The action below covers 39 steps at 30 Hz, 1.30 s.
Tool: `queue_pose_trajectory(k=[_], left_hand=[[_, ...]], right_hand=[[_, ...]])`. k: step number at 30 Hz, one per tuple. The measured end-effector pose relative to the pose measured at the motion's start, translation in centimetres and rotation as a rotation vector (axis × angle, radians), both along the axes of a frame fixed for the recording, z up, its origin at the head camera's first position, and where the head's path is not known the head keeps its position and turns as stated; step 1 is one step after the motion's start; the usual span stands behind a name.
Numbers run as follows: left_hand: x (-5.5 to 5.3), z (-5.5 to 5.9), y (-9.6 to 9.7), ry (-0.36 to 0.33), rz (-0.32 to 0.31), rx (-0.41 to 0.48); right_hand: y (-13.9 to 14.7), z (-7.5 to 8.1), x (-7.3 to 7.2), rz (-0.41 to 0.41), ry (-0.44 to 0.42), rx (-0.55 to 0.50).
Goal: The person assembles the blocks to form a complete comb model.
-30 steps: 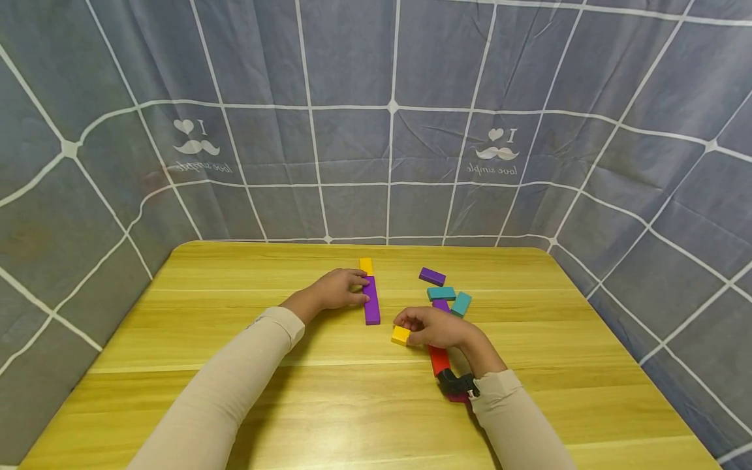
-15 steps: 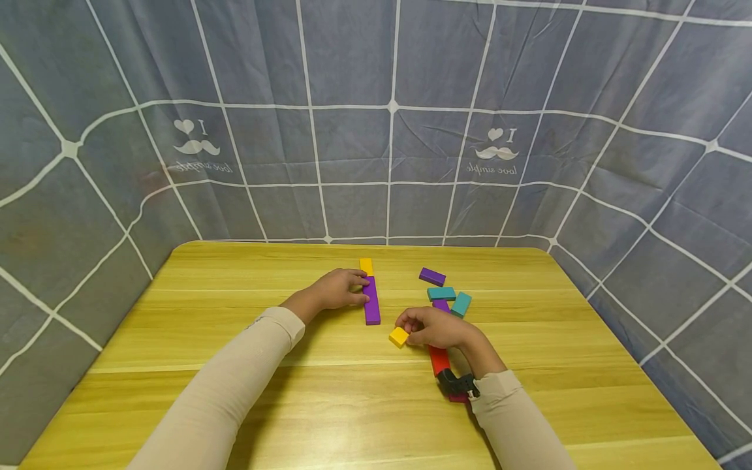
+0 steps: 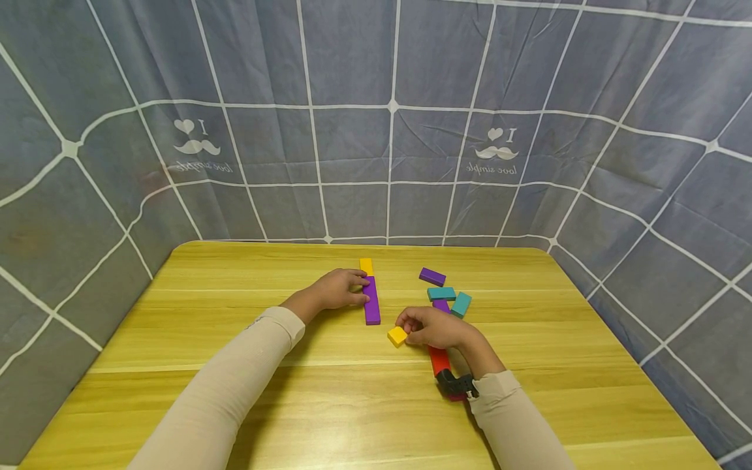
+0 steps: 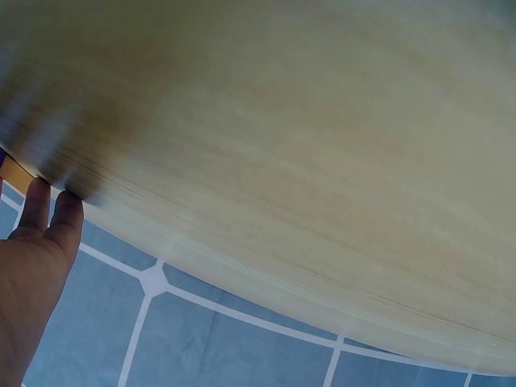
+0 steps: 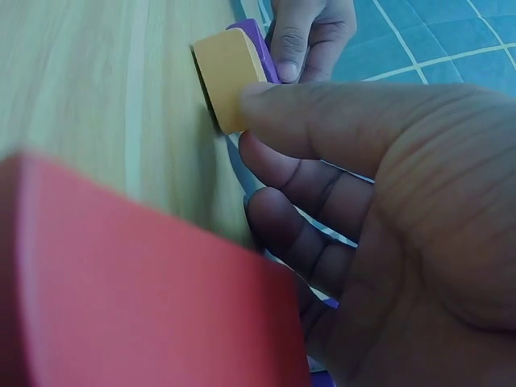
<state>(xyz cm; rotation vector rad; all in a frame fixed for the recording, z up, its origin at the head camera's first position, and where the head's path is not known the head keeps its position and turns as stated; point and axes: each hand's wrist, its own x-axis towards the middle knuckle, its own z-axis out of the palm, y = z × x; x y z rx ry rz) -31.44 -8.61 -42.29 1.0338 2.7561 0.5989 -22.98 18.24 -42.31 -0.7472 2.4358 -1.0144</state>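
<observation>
My left hand (image 3: 339,289) touches the left side of a long purple strip of blocks (image 3: 373,308), a yellow block (image 3: 366,266) at its far end. In the left wrist view the fingers of my left hand (image 4: 40,266) are fairly straight, at the table's edge. Nearer and to the right, my right hand (image 3: 437,328) pinches a small yellow block (image 3: 397,337) between thumb and fingers, tilted close over the table. The right wrist view shows the thumb (image 5: 314,117) against this yellow block (image 5: 226,76), with the purple strip (image 5: 256,48) behind it.
A red block (image 3: 439,361) lies under my right wrist. Beyond the right hand are two teal blocks (image 3: 442,294), a purple block (image 3: 432,277) and another, partly covered purple block (image 3: 442,305). A grey checked curtain (image 3: 352,143) surrounds the wooden table (image 3: 329,405).
The yellow block in my right hand has turned and shifted slightly left and nearer. My left hand and the other blocks have stayed in place.
</observation>
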Motion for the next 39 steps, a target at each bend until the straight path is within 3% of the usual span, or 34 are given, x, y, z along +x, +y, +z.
queue_pose_trajectory(k=[23,39], left_hand=[[-0.3,-0.2,-0.1,0.003,-0.003,0.000],[-0.3,0.0,-0.2,0.022,-0.014,-0.012]], right_hand=[[-1.8,-0.3,-0.3,-0.019,0.083,-0.028],[-3.6,-0.5,-0.2,-0.072,0.084,-0.015]])
